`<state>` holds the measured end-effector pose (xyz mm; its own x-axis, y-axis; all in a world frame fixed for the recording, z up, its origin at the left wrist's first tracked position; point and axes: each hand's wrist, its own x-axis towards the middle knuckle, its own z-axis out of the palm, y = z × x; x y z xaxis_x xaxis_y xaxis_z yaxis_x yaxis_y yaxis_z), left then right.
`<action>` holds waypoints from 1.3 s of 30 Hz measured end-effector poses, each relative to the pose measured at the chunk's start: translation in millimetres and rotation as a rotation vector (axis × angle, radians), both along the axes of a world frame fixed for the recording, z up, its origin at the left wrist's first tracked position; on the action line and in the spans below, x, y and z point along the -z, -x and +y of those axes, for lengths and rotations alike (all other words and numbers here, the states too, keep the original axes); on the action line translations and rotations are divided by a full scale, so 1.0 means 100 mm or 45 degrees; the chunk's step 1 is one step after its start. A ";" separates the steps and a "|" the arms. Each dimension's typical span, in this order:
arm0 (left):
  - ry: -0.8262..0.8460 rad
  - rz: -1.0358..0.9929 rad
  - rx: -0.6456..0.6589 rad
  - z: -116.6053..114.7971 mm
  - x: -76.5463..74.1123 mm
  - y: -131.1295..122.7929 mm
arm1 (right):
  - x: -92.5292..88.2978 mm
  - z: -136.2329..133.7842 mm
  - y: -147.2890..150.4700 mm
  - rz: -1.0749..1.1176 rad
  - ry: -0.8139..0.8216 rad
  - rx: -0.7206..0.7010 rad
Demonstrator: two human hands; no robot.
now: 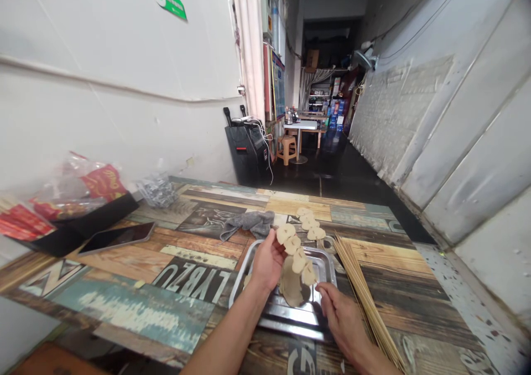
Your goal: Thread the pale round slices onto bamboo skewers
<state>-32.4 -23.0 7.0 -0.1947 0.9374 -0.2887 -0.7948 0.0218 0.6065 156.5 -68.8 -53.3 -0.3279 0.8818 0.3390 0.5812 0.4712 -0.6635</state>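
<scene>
Beige first: how do we log the skewered slices [299, 260]?

— Thin, ruffled rounds in a slanting row above the metal tray [296, 331], held between two hands. We see the right hand [338, 311] pinching the near end, thumb against forefinger. The left hand [267, 261] pinches the far end; some of its fingertips are hidden from us.

And the room around them?

— Rounded, shiny tray rim below. Just beyond its right side we note a bundle of straight, thin sticks [360, 292], then wood-print planks running to the right edge of the table [398, 286]. Leftward, more planks extend to a flat phone [118, 238].

Farther out?

— Crumpled grey cloth [251, 224] past the tray's far rim; beside it, a second row of slices [311, 224] lying flat. Off the table, we record a boxy black speaker [249, 151] and a tan stool [286, 149].
</scene>
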 end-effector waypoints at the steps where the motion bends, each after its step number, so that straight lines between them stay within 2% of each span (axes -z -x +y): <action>1: 0.004 0.007 -0.017 0.00 0.00 0.01 | -0.01 0.00 0.00 0.063 0.064 0.002; 6: 0.006 0.180 -0.106 0.01 0.04 0.03 | -0.15 0.01 -0.01 0.428 0.507 -0.045; 10: -0.052 0.253 -0.133 0.03 0.10 0.04 | -0.25 0.03 -0.01 0.590 0.728 -0.128; 15: -0.166 0.327 -0.110 0.03 0.12 0.03 | -0.27 0.03 -0.02 0.594 0.834 -0.154; 21: -0.249 0.343 -0.100 0.01 0.05 0.00 | -0.26 0.03 0.00 0.615 0.906 -0.159; 28: -0.157 0.262 -0.130 0.02 0.04 0.02 | -0.24 0.04 0.00 0.554 0.865 -0.149; 34: -0.105 0.286 -0.194 0.05 0.09 0.06 | -0.22 0.01 -0.04 0.421 0.588 -0.047; 39: -0.111 0.231 -0.035 0.05 0.08 0.08 | -0.17 0.03 -0.08 0.263 0.458 0.015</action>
<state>-40.1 -18.1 -1.0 -0.2616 0.9511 -0.1645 -0.6719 -0.0571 0.7384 164.9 -65.7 -36.4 -0.2746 0.9593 0.0659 0.4226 0.1820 -0.8879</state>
